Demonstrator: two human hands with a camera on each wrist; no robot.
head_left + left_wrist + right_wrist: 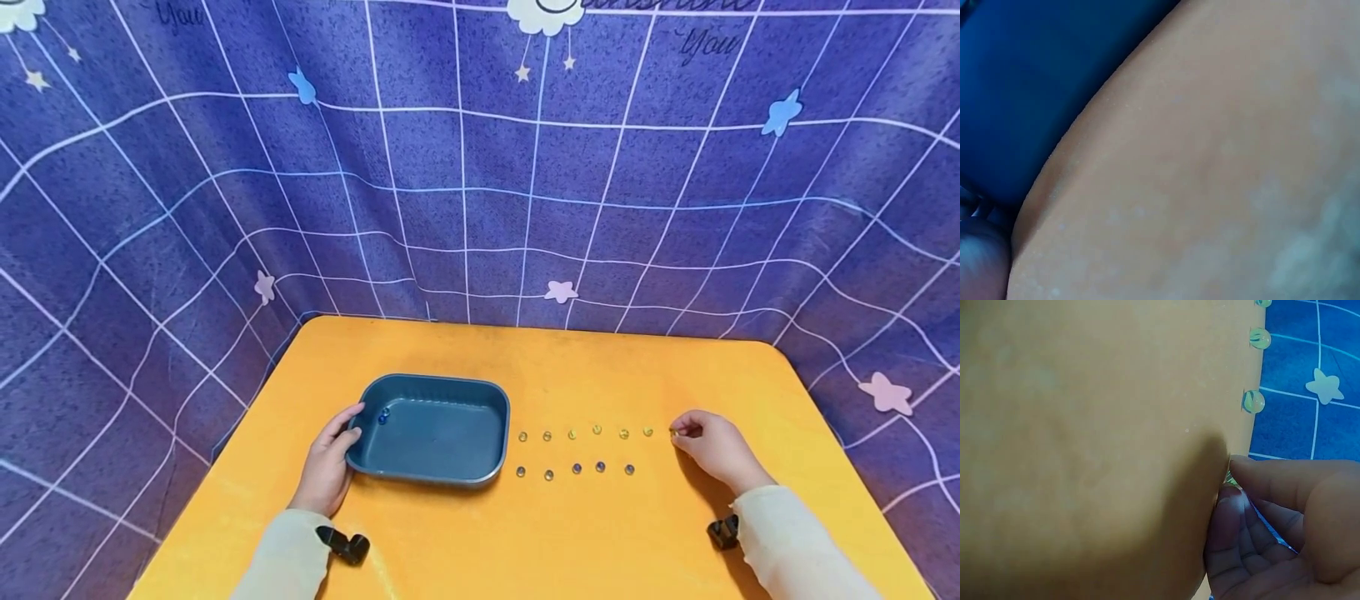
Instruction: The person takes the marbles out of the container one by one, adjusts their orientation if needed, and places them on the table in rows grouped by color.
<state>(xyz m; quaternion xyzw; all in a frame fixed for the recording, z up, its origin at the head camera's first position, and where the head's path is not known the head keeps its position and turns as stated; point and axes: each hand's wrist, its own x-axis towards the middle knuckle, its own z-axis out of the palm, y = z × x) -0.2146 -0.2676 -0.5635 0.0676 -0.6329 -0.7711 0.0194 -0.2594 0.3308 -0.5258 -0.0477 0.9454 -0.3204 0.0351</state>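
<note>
A marble is pinched between the thumb and fingertips of the right hand at the right end of the far row of marbles, which is laid out on the orange bench just right of the dark blue tray. The tray's left rim is held by the left hand, with the fingers curled over its edge, and one blue marble is seen lying inside near that corner. A nearer row of marbles is set parallel to the first, close beside it.
</note>
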